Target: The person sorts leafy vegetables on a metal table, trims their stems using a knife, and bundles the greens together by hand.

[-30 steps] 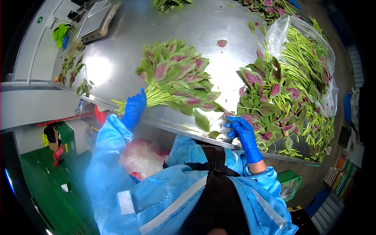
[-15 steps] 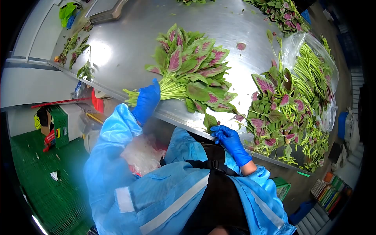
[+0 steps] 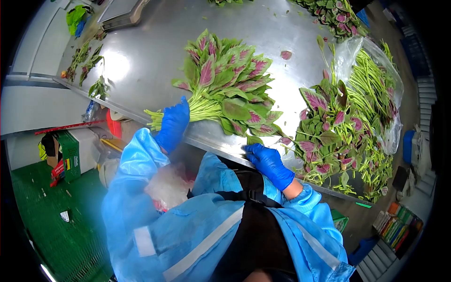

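Observation:
A bunch of leafy greens (image 3: 230, 80) with purple-centred leaves lies on the metal table (image 3: 155, 51), its stems pointing left. My left hand (image 3: 174, 123), in a blue glove, is wrapped round those stems near their cut ends. At the table's front edge, my right hand (image 3: 268, 162), also gloved in blue, has its fingers drawn together beside a green leaf (image 3: 254, 140) under the bunch; whether it pinches anything is too small to tell. Right of it spreads a loose pile of the same greens (image 3: 324, 131), next to a clear plastic bag (image 3: 350, 54) of stems and leaves.
A scale (image 3: 123, 13) stands at the table's back left, with loose sprigs (image 3: 84, 61) near the left edge. More greens (image 3: 336, 19) lie at the back right. Below the table are a green crate (image 3: 69, 157), a clear plastic bundle (image 3: 169, 187) and books (image 3: 398, 225).
My right hand has moved left along the table edge, and its fingers have closed near the leaf. My left hand keeps hold of the stems. The view has shifted.

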A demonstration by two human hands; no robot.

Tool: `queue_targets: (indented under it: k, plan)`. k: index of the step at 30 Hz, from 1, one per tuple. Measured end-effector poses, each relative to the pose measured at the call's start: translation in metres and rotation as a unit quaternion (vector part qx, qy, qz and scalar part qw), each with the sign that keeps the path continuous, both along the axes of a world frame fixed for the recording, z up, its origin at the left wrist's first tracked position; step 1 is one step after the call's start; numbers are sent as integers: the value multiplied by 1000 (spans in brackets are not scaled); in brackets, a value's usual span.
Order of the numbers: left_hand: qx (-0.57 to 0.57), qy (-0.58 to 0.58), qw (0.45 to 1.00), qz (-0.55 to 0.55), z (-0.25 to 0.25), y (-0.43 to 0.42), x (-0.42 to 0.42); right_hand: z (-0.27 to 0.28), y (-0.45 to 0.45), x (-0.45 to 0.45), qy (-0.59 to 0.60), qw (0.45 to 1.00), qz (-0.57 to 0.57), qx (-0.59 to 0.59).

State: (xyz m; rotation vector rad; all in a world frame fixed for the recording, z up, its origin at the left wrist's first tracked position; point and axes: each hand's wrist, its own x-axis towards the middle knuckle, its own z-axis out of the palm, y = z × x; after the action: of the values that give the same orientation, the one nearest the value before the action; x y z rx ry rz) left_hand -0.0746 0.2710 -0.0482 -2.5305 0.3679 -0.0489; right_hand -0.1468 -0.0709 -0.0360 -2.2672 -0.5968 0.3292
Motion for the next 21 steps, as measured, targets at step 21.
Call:
queue_targets:
  k: [21]
  plan:
    - [20, 1, 999, -29, 35, -13, 2, 23, 106, 100, -243, 964, -23, -102]
